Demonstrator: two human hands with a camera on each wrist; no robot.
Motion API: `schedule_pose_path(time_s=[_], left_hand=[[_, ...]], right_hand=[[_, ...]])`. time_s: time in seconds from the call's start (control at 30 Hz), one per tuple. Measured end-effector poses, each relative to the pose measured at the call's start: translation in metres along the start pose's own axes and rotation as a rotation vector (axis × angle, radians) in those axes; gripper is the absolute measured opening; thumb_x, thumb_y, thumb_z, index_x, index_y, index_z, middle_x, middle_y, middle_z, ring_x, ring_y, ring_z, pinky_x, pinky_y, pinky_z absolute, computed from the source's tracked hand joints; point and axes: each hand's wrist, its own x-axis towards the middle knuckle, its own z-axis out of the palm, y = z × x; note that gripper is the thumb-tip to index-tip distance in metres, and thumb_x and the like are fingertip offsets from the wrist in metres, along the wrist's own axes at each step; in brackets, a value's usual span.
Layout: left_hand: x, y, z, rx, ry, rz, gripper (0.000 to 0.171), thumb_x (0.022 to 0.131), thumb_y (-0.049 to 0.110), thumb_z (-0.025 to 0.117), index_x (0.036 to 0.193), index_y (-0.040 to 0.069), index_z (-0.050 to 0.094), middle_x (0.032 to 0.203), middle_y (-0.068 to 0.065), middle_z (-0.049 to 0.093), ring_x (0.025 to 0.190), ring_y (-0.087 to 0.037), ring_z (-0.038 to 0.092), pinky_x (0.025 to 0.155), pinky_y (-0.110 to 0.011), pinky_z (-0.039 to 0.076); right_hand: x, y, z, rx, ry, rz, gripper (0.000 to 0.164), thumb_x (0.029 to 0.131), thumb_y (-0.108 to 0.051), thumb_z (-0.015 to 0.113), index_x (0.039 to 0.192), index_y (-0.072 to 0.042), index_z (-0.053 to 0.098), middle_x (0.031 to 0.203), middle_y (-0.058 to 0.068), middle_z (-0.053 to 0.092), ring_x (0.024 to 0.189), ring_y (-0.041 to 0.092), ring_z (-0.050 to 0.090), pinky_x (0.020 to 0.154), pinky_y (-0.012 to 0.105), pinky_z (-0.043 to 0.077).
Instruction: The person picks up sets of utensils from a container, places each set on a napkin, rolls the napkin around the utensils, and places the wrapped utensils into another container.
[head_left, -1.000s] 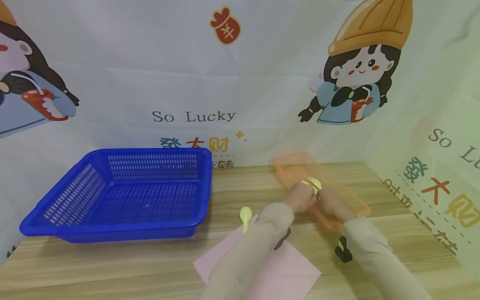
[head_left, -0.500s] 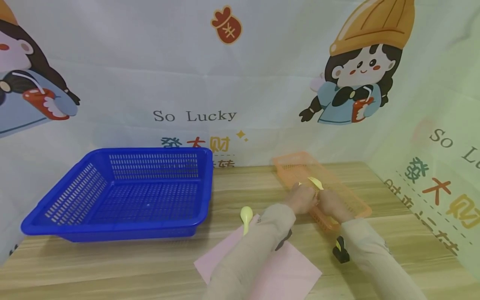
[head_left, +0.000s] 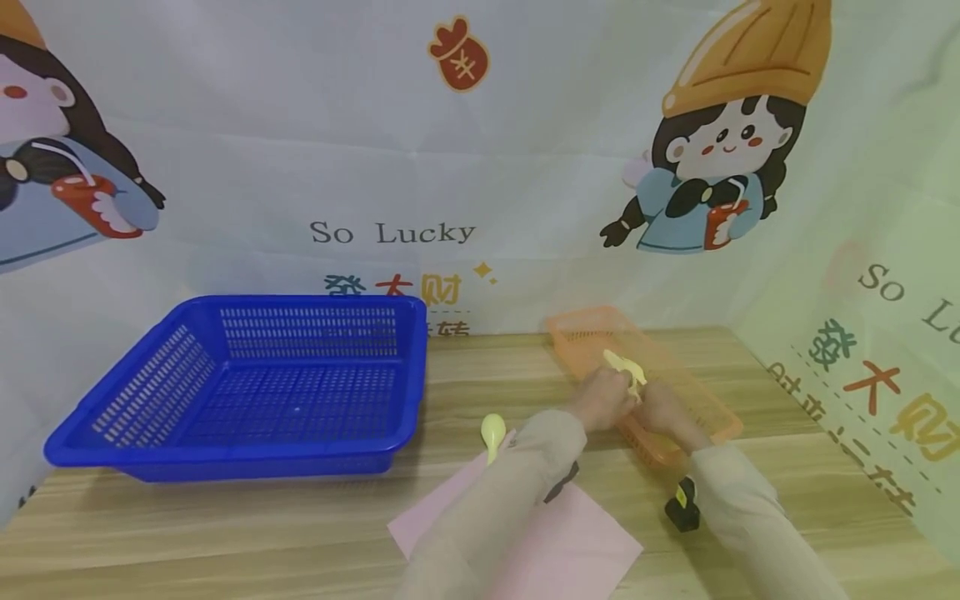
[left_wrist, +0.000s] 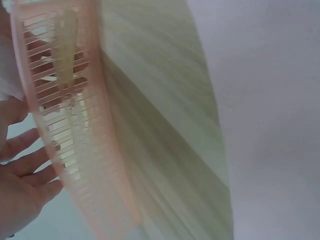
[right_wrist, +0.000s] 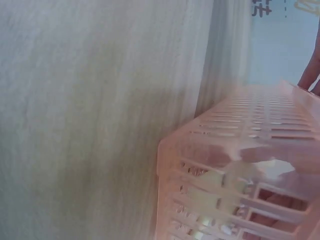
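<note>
Both hands meet over the near end of a small orange slotted basket (head_left: 726,419) in the head view. The curled left hand (head_left: 602,398) has pale yellow plastic utensils (head_left: 624,365) at its fingertips. Beside it the right hand (head_left: 665,410) reaches down into the basket, its fingertips hidden. In the left wrist view a yellow handle (left_wrist: 66,45) shows through the slots, and fingers lie along the basket's rim. Through the slots in the right wrist view, fingers and yellow pieces (right_wrist: 205,192) appear. A yellow spoon (head_left: 492,432) lies partly on pink paper (head_left: 577,542).
A large blue basket (head_left: 243,454) stands on the left of the wooden table (head_left: 247,533). A printed cloth (head_left: 525,167) hangs behind and along the right. Black wrist devices (head_left: 682,504) hang under the forearms.
The yellow utensils have shifted a little to the left and show more above the left hand. Both hands stay over the orange basket; the spoon and blue basket have not moved.
</note>
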Motion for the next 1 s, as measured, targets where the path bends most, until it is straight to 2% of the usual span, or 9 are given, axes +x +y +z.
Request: schedule_pose_path(time_s=[0.03,0.07,0.17,0.3,0.43,0.57,0.73,0.9,1.0], left_hand=[[-0.004,0.001,-0.005,-0.049,0.008,-0.016,0.016,0.085,0.019,0.052,0.09,0.009,0.062,0.086,0.001,0.063,0.078,-0.01,0.059,0.068,-0.016,0.046],[-0.012,0.008,-0.019,-0.086,-0.013,-0.055,0.019,0.085,0.016,0.053,0.099,0.005,0.061,0.096,-0.002,0.063,0.087,-0.012,0.059,0.073,-0.016,0.047],[-0.026,0.013,-0.038,-0.213,0.011,-0.106,0.022,0.085,0.012,0.052,0.104,0.0,0.057,0.093,-0.002,0.06,0.084,-0.011,0.057,0.071,-0.014,0.045],[-0.035,0.009,-0.047,-0.314,0.02,-0.146,0.026,0.088,0.014,0.051,0.107,-0.004,0.054,0.085,-0.006,0.057,0.069,-0.013,0.052,0.073,-0.017,0.045],[-0.042,0.005,-0.052,-0.524,0.02,-0.261,0.037,0.09,0.016,0.048,0.12,-0.004,0.048,0.112,-0.014,0.058,0.093,-0.02,0.057,0.09,-0.028,0.044],[-0.05,0.003,-0.059,-0.695,0.025,-0.348,0.039,0.09,0.017,0.048,0.124,-0.001,0.045,0.122,-0.015,0.052,0.111,-0.027,0.05,0.087,-0.031,0.046],[-0.055,0.001,-0.067,-0.796,0.06,-0.363,0.036,0.09,0.016,0.048,0.122,-0.002,0.047,0.116,-0.017,0.056,0.098,-0.025,0.059,0.073,-0.025,0.051],[-0.064,-0.003,-0.074,-1.023,0.095,-0.379,0.031,0.091,0.011,0.049,0.119,0.001,0.052,0.11,-0.018,0.058,0.076,-0.024,0.065,0.059,-0.023,0.053],[-0.072,-0.006,-0.079,-1.079,0.111,-0.404,0.029,0.09,0.01,0.05,0.118,0.004,0.054,0.108,-0.017,0.059,0.073,-0.022,0.065,0.059,-0.024,0.053]], right_hand=[[-0.01,-0.022,-0.011,0.035,-0.01,0.035,0.027,0.079,-0.006,0.047,0.054,-0.01,0.036,0.047,-0.004,0.034,0.037,0.004,0.027,0.034,0.019,0.026],[-0.021,-0.045,-0.021,0.074,-0.01,0.063,0.022,0.08,-0.004,0.046,0.059,-0.004,0.04,0.049,-0.002,0.035,0.039,0.004,0.029,0.035,0.018,0.027],[-0.037,-0.081,-0.037,0.088,0.099,0.064,0.014,0.081,0.002,0.044,0.067,0.005,0.045,0.052,0.0,0.037,0.04,0.005,0.031,0.037,0.017,0.029],[-0.042,-0.096,-0.045,0.136,0.242,0.086,0.017,0.08,0.004,0.042,0.086,0.017,0.049,0.057,0.005,0.042,0.042,0.009,0.035,0.036,0.018,0.031],[-0.045,-0.109,-0.052,0.194,0.256,0.12,0.032,0.084,-0.002,0.039,0.107,0.019,0.043,0.065,0.014,0.05,0.043,0.009,0.039,0.035,0.018,0.032],[-0.049,-0.127,-0.056,0.169,0.249,0.077,0.034,0.086,-0.005,0.041,0.111,0.018,0.043,0.082,0.027,0.058,0.048,0.012,0.051,0.038,0.019,0.039],[-0.05,-0.149,-0.055,0.294,0.221,0.007,0.033,0.087,0.001,0.038,0.112,0.021,0.042,0.086,0.029,0.057,0.051,0.014,0.053,0.044,0.018,0.045],[-0.049,-0.165,-0.049,0.421,0.219,-0.04,0.031,0.084,0.007,0.036,0.11,0.019,0.047,0.078,0.024,0.057,0.052,0.013,0.05,0.042,0.017,0.04],[-0.049,-0.174,-0.046,0.414,0.211,-0.062,0.03,0.086,0.006,0.038,0.111,0.017,0.047,0.084,0.026,0.058,0.064,0.026,0.061,0.05,0.02,0.048]])
